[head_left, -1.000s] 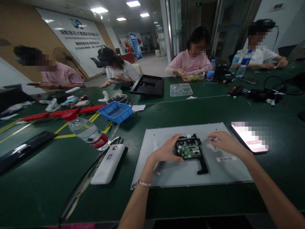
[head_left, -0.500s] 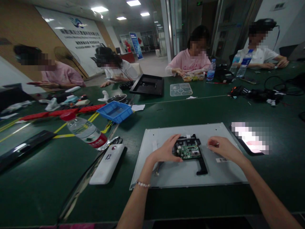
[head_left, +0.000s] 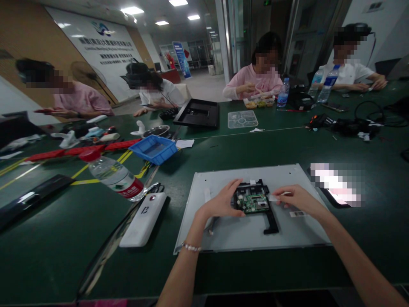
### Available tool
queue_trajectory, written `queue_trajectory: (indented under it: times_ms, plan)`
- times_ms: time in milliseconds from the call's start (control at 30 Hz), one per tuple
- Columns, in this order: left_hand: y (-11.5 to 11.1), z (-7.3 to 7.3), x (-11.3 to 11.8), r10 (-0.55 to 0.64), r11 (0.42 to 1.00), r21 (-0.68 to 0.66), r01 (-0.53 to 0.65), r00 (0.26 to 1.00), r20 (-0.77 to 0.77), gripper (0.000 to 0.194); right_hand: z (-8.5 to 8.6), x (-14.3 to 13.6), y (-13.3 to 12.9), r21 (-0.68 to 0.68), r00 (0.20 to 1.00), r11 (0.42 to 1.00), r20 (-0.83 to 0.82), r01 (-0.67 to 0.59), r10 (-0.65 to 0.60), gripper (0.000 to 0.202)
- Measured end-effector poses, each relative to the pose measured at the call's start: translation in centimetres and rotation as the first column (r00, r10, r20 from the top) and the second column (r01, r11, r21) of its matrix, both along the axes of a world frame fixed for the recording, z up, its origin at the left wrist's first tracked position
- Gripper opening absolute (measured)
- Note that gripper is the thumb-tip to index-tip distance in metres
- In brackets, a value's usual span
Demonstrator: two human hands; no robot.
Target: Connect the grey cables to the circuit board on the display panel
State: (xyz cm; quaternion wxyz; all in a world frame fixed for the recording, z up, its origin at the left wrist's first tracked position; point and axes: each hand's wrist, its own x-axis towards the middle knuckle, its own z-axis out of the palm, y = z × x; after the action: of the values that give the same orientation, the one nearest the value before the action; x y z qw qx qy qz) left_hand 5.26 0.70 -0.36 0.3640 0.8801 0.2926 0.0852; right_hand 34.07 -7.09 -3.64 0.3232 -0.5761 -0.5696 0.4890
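Right hand (head_left: 297,198), now extended leftward, pinching small whitish translucent strip (head_left: 272,198) beside black plastic frame (head_left: 272,222) with green circuit board (head_left: 252,203) on flat grey panel (head_left: 243,236), work seemingly shifting to frame's right edge; left hand (head_left: 220,202) spanning its left end, grip unclear.

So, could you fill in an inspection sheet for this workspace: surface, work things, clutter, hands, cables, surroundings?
Surface: green table, yellow lines at left.
Work things: circuit board in a black frame, on a gray panel.
Clutter: water bottle, white device, blue tray, lit phone.
Hands: left hand spans the frame's left side, grip unclear; right hand pinches a small pale piece beside the frame.
Cables: short cable on the panel near the left hand; dark tangle with cables, far right.
Surroundings: four people across the table, one with food.
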Motion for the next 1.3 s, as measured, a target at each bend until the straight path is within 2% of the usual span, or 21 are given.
queue_trajectory:
  times_ms: [167,267,367,433,500,633,800,1067,1167,1300]
  plan:
    - [-0.2,0.3,0.1,-0.001,1.0,0.025,0.002,0.999,-0.04,0.108,0.1,-0.1,-0.1,-0.058,0.996,0.998,-0.094,-0.018,0.012,0.026]
    - [-1.0,1.1,0.8,0.022,0.993,0.118,-0.013,0.997,-0.074,0.103,0.0,-0.2,0.0,-0.087,0.995,0.996,-0.1,-0.022,0.013,0.028]
    - [-2.4,2.2,2.5,0.013,0.964,0.265,-0.001,0.999,-0.043,0.088,-0.5,-0.5,0.1,-0.119,0.993,0.993,-0.116,-0.012,-0.002,0.028]
    - [-3.5,2.5,3.9,-0.025,0.941,0.339,0.026,1.0,-0.007,0.07,-1.0,-0.6,0.3,-0.122,0.991,0.993,-0.135,-0.004,-0.013,0.029]
    - [-4.5,2.4,5.3,-0.045,0.921,0.388,0.038,0.999,0.011,0.053,-1.4,-0.7,0.4,-0.108,0.989,0.994,-0.146,0.007,-0.023,0.03]
    - [-5.7,1.5,7.0,-0.083,0.889,0.45,0.081,0.996,-0.015,0.04,-1.6,-0.9,0.4,-0.061,0.993,0.998,-0.115,0.012,-0.019,0.031]
    - [-5.7,0.8,7.0,-0.05,0.873,0.484,0.06,0.998,-0.035,0.031,-0.9,-1.4,0.1,0.022,0.999,0.999,-0.011,0.041,-0.041,0.03]
    - [-5.6,0.9,6.9,-0.074,0.872,0.481,0.087,0.996,-0.045,0.024,-1.3,-1.1,0.3,0.115,0.994,0.993,0.113,-0.02,0.007,0.025]
    - [-5.5,0.8,6.9,-0.071,0.882,0.464,0.077,0.997,-0.031,0.027,-1.4,-0.9,0.3,0.132,0.994,0.991,0.108,-0.037,0.022,0.023]
    - [-5.5,0.6,6.7,-0.054,0.897,0.439,0.054,0.998,-0.013,0.038,-1.7,-0.8,0.3,0.103,0.999,0.994,0.011,-0.038,0.037,0.022]
